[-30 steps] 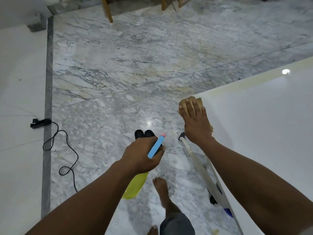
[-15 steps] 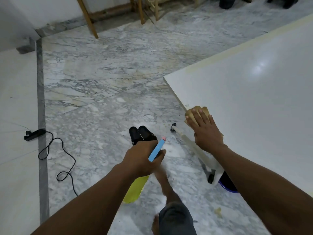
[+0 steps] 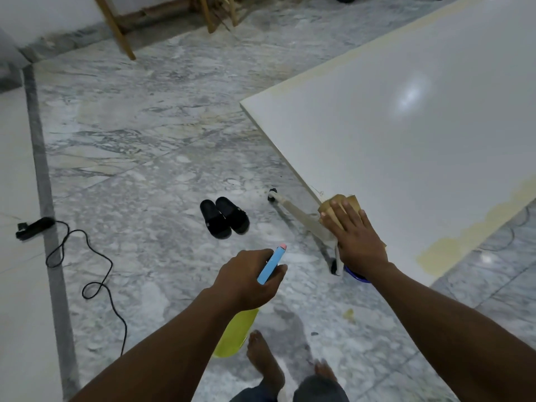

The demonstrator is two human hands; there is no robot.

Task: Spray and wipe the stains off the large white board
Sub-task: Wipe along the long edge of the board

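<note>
The large white board (image 3: 406,134) lies tilted across the right half of the view, with yellowish stained strips along its far edge and its near edge. My right hand (image 3: 355,236) presses flat on a folded tan cloth (image 3: 338,203) at the board's near left edge. My left hand (image 3: 249,278) grips a spray bottle (image 3: 236,333) with a yellow body and a blue nozzle head, held over the floor left of the board. Its nozzle points up and to the right.
A white wheeled stand leg (image 3: 298,216) runs under the board's edge, with a blue object (image 3: 358,277) beneath. Black slippers (image 3: 224,217) sit on the marble floor. A black cable and plug (image 3: 72,256) lie at left. Wooden legs (image 3: 116,27) stand at the back. My bare feet (image 3: 265,364) are below.
My right hand has slid with the cloth from the board's corner along its left edge towards me. The view has shifted, showing more of the board. My left hand keeps the bottle.
</note>
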